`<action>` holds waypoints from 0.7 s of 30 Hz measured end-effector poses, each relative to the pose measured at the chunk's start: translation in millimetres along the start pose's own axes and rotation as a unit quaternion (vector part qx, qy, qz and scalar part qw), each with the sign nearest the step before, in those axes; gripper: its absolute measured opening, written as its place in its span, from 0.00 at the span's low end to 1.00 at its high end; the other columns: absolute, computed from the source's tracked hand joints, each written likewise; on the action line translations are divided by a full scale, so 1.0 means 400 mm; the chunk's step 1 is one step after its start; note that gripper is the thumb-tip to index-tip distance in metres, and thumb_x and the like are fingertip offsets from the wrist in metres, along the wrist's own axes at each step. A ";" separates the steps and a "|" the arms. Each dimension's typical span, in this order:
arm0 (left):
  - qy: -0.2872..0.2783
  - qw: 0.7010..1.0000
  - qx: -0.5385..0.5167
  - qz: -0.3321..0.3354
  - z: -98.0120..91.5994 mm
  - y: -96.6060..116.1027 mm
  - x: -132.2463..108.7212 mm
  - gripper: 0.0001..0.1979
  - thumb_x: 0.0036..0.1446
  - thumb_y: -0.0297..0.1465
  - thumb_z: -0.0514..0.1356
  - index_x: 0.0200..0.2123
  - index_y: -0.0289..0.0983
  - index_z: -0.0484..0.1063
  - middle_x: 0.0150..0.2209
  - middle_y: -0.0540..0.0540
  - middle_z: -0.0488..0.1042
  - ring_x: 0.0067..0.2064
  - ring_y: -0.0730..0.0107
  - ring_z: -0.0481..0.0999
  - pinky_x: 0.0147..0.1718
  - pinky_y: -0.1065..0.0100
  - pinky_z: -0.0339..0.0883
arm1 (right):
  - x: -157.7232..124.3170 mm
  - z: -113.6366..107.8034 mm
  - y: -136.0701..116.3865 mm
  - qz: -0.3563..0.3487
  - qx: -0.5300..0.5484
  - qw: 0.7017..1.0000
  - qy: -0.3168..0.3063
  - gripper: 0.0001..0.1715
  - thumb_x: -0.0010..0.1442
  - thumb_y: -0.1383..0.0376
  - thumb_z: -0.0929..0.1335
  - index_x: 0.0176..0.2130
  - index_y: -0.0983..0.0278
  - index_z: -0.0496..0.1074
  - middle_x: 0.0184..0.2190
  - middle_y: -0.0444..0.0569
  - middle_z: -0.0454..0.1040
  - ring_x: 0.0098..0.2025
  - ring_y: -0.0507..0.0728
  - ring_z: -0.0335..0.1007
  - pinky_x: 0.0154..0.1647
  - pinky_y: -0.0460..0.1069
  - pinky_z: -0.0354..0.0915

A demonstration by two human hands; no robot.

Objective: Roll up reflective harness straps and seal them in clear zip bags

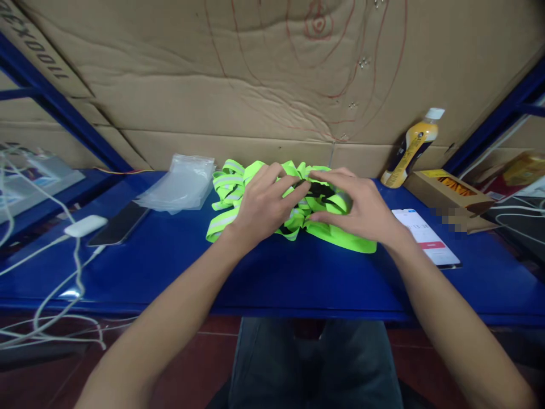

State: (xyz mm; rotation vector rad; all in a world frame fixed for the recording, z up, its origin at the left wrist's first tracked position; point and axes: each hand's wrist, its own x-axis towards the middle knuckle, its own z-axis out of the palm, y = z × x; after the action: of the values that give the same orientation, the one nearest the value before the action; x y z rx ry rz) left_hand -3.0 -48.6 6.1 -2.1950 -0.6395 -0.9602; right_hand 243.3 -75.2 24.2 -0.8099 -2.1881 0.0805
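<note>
Neon strap bundle [230,187] lies heaped at the middle of the blue table [272,272], dead ahead of me at 12 o'clock, with a black buckle [317,189] showing on top between my hands; my left grip [264,201] rests released on the heap, fingers spread and flat, one fingertip touching the buckle; my right grip [361,210] is clasped on the bundle's 3 o'clock end, thumb at the near edge and fingers curled over the far side. To gather this well, I judge, the flat hand should pin the loops so none springs loose while the other draws the trailing strap at 5 o'clock in under the heap; the buckle is best kept uppermost and in sight. A stack of clear bags [183,184] sits just beside the bundle at 10 o'clock; a dark phone [121,222] lies at 9 o'clock; a lit phone [428,238] lies near my right wrist at 3 o'clock; a yellow bottle [412,147] leans against the cardboard at 2 o'clock.
</note>
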 end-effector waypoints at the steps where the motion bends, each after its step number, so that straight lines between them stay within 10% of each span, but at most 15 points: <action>1: 0.027 1.000 -0.012 -0.009 0.001 -0.002 -0.005 0.14 0.72 0.27 0.59 0.54 0.46 0.79 0.45 0.43 0.83 0.43 0.56 0.75 0.40 0.55 0.65 | 0.006 -0.019 -0.002 0.029 0.028 0.999 -0.003 0.30 0.67 0.48 0.73 0.63 0.57 0.76 0.58 0.54 0.81 0.58 0.67 0.77 0.62 0.62 0.71; 8: 0.107 0.991 -0.024 -0.075 -0.001 0.011 -0.022 0.21 0.71 0.27 0.60 0.62 0.52 0.76 0.56 0.41 0.82 0.54 0.47 0.78 0.52 0.42 0.69 | 0.020 -0.051 0.027 0.182 0.234 0.950 -0.095 0.29 0.60 0.39 0.75 0.36 0.62 0.78 0.32 0.46 0.79 0.33 0.55 0.74 0.35 0.50 0.68; 15: 0.074 0.963 -0.197 -0.167 -0.034 0.019 0.026 0.28 0.69 0.46 0.64 0.68 0.45 0.69 0.69 0.36 0.68 0.68 0.43 0.70 0.64 0.43 0.68 | 0.043 -0.070 0.035 0.133 0.188 0.972 0.039 0.24 0.57 0.44 0.79 0.34 0.60 0.76 0.31 0.45 0.78 0.34 0.56 0.73 0.37 0.51 0.69; 21: 0.061 0.879 -0.373 -0.292 -0.015 0.013 0.025 0.18 0.70 0.46 0.64 0.48 0.38 0.80 0.44 0.41 0.83 0.45 0.60 0.82 0.47 0.61 0.76 | 0.034 -0.068 0.043 0.075 0.061 0.994 0.054 0.18 0.64 0.48 0.75 0.39 0.61 0.81 0.35 0.46 0.82 0.37 0.59 0.77 0.43 0.53 0.69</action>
State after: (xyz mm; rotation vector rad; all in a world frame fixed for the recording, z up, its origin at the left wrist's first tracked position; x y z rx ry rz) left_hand 3.6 -54.6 15.0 -2.5975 -1.0284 -1.9005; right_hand 264.4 -59.0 46.6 -0.8878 -1.9976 0.2367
